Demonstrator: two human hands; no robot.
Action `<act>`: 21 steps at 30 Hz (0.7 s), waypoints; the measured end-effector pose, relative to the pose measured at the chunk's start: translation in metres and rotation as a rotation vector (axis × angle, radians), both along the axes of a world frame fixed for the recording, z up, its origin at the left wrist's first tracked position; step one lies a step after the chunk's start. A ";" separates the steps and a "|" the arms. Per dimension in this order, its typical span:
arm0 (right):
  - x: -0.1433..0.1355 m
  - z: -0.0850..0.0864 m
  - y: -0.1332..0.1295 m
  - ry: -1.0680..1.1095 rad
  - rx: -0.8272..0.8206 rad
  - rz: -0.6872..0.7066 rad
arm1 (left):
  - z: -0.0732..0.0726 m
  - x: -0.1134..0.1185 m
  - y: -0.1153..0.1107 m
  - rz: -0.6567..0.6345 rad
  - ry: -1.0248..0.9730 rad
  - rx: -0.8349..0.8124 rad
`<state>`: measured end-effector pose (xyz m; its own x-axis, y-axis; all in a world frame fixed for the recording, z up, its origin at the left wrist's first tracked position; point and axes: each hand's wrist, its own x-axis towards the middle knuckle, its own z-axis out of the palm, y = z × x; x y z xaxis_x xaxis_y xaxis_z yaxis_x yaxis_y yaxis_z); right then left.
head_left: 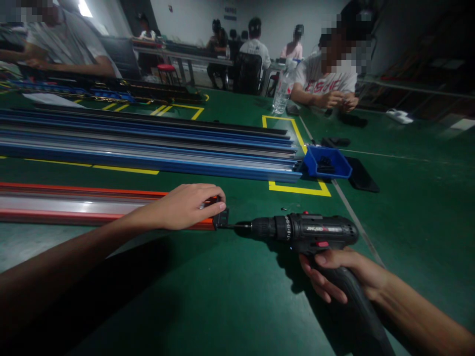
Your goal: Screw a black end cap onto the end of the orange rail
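Black pistol-shaped power drill (319,228), one, fills my gripping right hand (362,268); my left hand (187,206) pinches one black end cap (222,218) on one long red-and-silver metal rail (85,204).

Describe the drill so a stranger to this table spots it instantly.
On the green table, find the orange-red rail entering from the left. Past its right end is the black drill, its thin bit pointing at the black end piece. Red details and a numbered collar set it apart from the flat black slab beside the blue bin.
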<state>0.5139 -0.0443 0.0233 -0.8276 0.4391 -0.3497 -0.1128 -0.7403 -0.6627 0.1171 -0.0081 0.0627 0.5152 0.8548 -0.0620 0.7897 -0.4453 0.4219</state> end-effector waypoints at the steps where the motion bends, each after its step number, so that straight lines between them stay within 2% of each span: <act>1: 0.000 0.000 0.000 -0.002 0.001 -0.001 | 0.000 0.000 0.000 0.000 -0.001 -0.001; 21: 0.001 0.000 0.001 -0.026 0.011 -0.001 | 0.002 0.001 -0.001 0.008 -0.007 -0.005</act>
<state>0.5151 -0.0436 0.0233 -0.8181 0.4437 -0.3659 -0.0960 -0.7327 -0.6738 0.1177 -0.0091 0.0644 0.5086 0.8587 -0.0629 0.7903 -0.4366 0.4300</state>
